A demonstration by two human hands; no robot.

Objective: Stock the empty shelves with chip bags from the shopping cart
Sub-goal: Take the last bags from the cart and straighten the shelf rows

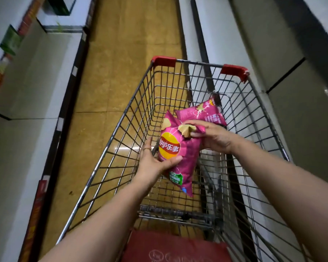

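A pink Lay's chip bag (180, 159) is held over the wire shopping cart (121, 118). My right hand (210, 137) pinches its top corner. My left hand (155, 159) holds its lower left side, thumb across the front and fingers behind it. A second pink chip bag (204, 114) lies further in the cart, just beyond my right hand and partly hidden by it. White empty shelves (32, 72) run along the left of the aisle.
Grey-white shelving (284, 76) lines the right side, close to the cart. A green package (11, 41) sits on an upper left shelf. The brown tiled aisle floor (129, 53) stretches ahead. The cart has red corner caps (164, 61) and a red child-seat flap (174, 248).
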